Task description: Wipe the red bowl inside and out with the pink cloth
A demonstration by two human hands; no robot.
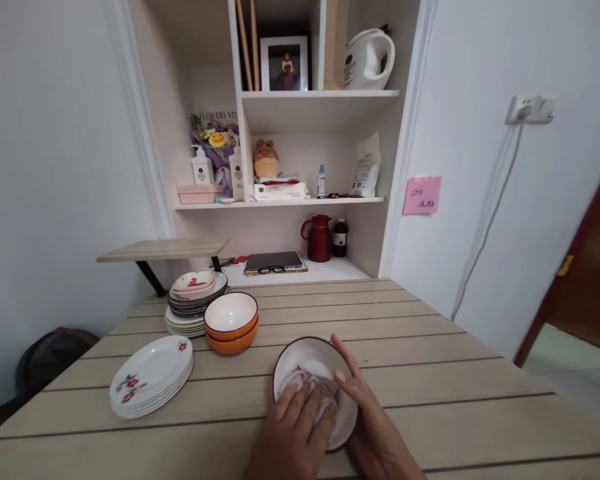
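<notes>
A white bowl (347,410) with a dark brown rim is tilted toward me above the near part of the table. My right hand (375,420) grips its right side, thumb over the rim and the other fingers behind the wall. Inside the bowl, my left hand (297,427) presses a crumpled pale pinkish cloth (300,379) against the inner surface, fingers bent over it. Part of the cloth is hidden under those fingers.
Left of the bowl stand two stacked orange bowls (231,330), a stack of white flowered plates (153,373) and a mixed stack of dishes (197,297). A small raised shelf (163,250) overhangs the back left. Behind are a laptop (274,261) and a red jug (320,239).
</notes>
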